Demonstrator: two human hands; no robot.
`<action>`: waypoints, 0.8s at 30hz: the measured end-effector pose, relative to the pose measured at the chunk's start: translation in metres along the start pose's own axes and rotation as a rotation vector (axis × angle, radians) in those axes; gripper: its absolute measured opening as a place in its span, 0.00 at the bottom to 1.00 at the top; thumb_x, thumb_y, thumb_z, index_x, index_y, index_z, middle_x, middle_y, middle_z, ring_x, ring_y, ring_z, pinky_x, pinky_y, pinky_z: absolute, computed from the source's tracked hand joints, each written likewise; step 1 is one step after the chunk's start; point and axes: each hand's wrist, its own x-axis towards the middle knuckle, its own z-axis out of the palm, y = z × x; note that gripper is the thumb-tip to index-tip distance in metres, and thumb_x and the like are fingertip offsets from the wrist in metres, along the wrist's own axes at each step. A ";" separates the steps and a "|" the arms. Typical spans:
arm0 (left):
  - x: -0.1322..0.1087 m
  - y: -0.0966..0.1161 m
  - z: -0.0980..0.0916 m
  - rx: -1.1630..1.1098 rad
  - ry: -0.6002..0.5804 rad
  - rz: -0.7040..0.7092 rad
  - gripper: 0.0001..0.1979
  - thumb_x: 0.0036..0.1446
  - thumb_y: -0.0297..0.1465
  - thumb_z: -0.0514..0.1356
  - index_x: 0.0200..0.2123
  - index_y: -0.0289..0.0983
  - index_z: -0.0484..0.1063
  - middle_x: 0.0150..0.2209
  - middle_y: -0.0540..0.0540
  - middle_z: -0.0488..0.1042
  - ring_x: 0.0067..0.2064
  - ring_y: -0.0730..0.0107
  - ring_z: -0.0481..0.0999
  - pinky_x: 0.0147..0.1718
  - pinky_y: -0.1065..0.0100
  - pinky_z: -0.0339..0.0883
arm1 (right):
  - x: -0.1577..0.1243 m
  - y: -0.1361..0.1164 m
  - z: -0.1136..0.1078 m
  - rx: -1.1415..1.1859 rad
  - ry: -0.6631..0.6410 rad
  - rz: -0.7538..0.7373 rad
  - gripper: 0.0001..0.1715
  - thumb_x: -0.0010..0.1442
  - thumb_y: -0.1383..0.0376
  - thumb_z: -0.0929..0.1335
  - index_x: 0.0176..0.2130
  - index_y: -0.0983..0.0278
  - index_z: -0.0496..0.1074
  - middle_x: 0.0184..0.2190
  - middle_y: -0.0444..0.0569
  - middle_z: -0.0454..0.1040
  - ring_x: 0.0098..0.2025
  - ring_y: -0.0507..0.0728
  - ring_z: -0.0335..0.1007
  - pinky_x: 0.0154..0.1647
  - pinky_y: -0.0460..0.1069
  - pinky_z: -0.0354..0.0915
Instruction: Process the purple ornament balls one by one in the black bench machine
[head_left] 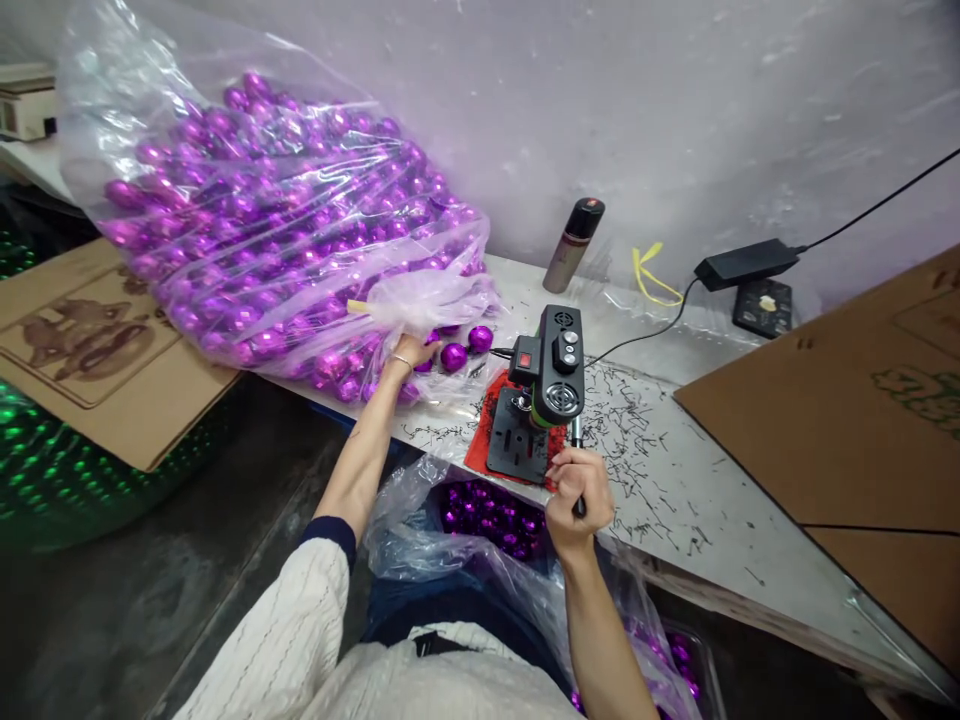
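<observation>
So, the right hand (pixel 581 490) has its fingers wrapped round a black-handled metal lever (pixel 577 430), its boxy black machine (pixel 561 375) standing between them and two shiny purple balls (pixel 454 357). Those sit just past the left hand's (pixel 415 350) fingertips; can't tell if they're gripping anything. A bulging clear plastic bag (pixel 409 298) crowds right behind them.
</observation>
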 end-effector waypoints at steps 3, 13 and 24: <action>-0.023 0.009 0.009 -0.112 -0.115 0.093 0.29 0.60 0.37 0.66 0.63 0.37 0.68 0.54 0.38 0.79 0.56 0.49 0.77 0.59 0.55 0.67 | -0.001 0.002 -0.001 0.000 -0.011 -0.014 0.14 0.65 0.75 0.62 0.29 0.61 0.65 0.26 0.43 0.69 0.31 0.53 0.71 0.31 0.48 0.66; -0.109 0.054 0.001 -1.363 -0.232 -0.023 0.28 0.60 0.41 0.66 0.60 0.40 0.67 0.49 0.43 0.79 0.43 0.63 0.82 0.43 0.62 0.78 | 0.009 -0.002 -0.003 -0.040 -0.027 -0.067 0.16 0.65 0.75 0.61 0.28 0.60 0.64 0.24 0.42 0.68 0.31 0.52 0.71 0.32 0.48 0.65; -0.197 0.073 0.067 -1.674 -0.318 -0.336 0.19 0.54 0.37 0.72 0.46 0.37 0.74 0.43 0.45 0.82 0.44 0.67 0.82 0.49 0.64 0.75 | 0.037 -0.011 -0.005 -0.037 0.015 0.029 0.18 0.68 0.70 0.62 0.26 0.60 0.64 0.24 0.43 0.69 0.30 0.53 0.71 0.32 0.50 0.63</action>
